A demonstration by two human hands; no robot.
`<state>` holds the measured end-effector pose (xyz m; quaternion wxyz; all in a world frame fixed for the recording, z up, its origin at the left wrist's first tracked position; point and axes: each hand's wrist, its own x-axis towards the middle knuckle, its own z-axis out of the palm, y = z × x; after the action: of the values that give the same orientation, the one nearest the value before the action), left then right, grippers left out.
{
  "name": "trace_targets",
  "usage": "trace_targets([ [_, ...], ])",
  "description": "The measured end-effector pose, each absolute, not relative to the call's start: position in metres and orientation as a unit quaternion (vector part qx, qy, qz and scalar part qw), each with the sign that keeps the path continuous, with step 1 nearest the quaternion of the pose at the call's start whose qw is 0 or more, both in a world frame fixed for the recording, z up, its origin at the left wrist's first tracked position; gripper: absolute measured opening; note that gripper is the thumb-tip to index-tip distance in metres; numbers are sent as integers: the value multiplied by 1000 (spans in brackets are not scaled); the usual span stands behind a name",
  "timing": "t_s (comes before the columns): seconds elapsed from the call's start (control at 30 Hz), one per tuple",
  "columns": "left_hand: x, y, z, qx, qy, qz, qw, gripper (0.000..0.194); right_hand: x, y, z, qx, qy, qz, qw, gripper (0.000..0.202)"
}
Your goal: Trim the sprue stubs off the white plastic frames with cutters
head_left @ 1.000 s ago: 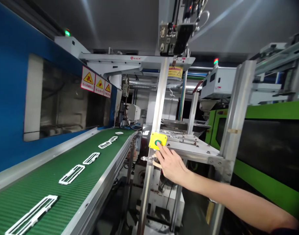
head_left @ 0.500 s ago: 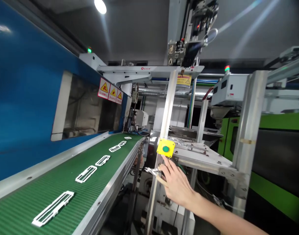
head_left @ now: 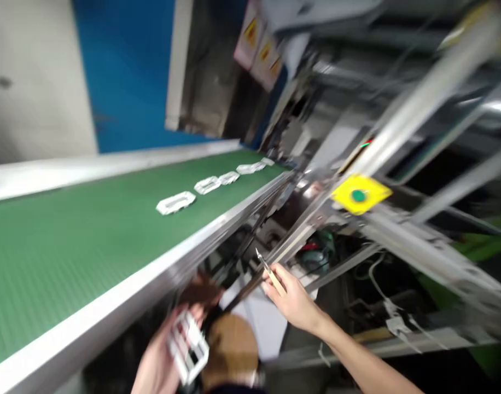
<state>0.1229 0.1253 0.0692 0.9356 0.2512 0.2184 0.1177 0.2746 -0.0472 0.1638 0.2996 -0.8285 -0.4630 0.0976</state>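
My left hand point(head_left: 158, 353), low in the view and blurred, is closed around a white plastic frame point(head_left: 199, 358) with rectangular openings. To its right, my right hand point(head_left: 293, 301) grips a pair of nippers point(head_left: 274, 277) with pale yellow handles; the pointed metal jaws face up and left. Several similar white plastic frames point(head_left: 174, 203) lie in a row along the green conveyor belt point(head_left: 90, 241), toward its far end.
The belt's metal side rail point(head_left: 160, 276) runs diagonally beside my left hand. A yellow box with a green button point(head_left: 373, 192) is fixed to a metal post at right. A round brown surface point(head_left: 229, 347) is low between the hands. A blue machine point(head_left: 129, 82) stands behind the belt.
The view has swung down and tilted. My right hand has moved away from the button box, nippers still in it. My left hand has come into view holding a white plastic frame.
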Motion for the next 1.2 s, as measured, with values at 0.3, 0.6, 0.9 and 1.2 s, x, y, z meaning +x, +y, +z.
trace_targets([
  [0.3, 65, 89, 41, 44, 355, 364, 860, 20, 190, -10, 52, -618, -334, 520, 485, 23],
  [0.6, 43, 79, 49, 11, 373, 446, 814, 23, 187, 6, 41, -544, -306, 598, 503, 24],
  [0.9, 35, 67, 51, -2, 350, 482, 803, 28, 180, 7, 44, -530, -325, 629, 466, 25],
  [1.2, 31, 58, 50, -8, 336, 496, 800, 32, 174, 3, 43, -528, -353, 625, 455, 27],
])
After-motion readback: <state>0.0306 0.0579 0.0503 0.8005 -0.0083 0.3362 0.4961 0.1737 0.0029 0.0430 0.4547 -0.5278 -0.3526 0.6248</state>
